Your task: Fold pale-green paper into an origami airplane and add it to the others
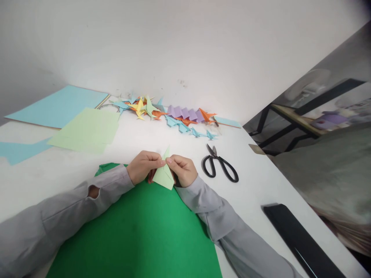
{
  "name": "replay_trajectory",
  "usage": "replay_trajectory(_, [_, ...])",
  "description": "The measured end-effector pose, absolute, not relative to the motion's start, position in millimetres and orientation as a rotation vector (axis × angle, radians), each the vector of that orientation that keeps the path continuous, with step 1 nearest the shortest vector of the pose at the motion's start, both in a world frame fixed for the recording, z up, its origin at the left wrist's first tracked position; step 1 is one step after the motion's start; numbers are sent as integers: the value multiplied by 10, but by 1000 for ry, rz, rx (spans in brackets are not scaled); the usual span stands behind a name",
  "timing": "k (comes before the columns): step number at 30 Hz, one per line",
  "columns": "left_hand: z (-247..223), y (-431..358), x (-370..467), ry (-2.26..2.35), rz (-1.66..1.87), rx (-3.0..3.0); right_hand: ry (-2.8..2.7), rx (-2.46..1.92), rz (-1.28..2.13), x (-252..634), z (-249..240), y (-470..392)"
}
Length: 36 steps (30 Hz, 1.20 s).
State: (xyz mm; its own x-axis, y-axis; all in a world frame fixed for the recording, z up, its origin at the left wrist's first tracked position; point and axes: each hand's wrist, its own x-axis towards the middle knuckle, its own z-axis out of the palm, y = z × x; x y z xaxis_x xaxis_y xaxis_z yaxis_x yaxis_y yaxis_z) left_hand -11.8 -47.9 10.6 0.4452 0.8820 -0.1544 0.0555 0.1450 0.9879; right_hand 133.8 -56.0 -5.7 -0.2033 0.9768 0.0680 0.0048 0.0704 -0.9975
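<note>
A pale green folded paper (164, 178) is held between my two hands, its narrow tip pointing away and its wider end toward me. My left hand (144, 166) pinches its left side with thumb and fingers. On the other side, my right hand (183, 170) grips near the upper part, the thumbs almost meeting. Below both hands lies a green sheet (139, 231), partly covered by my grey sleeves. The fingers beneath the paper are mostly hidden.
Black-handled scissors (215, 157) lie right of my hands, blades slightly apart. Folded paper figures (145, 108) and a purple pleated strip (185, 113) line the wall. Light green sheets (87, 131) and a blue sheet (58, 106) lie left. A black case (298, 239) rests near the right edge.
</note>
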Motion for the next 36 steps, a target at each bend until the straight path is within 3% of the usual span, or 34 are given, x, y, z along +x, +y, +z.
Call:
replay_trajectory(15, [142,-470,-120,1001,685,1554,-1371,-1113,1134,1344,-85,-525])
replay_trajectory(36, [121,-465,-139,913,647,1538,-1139,-1063,1216,1379,-133,-452])
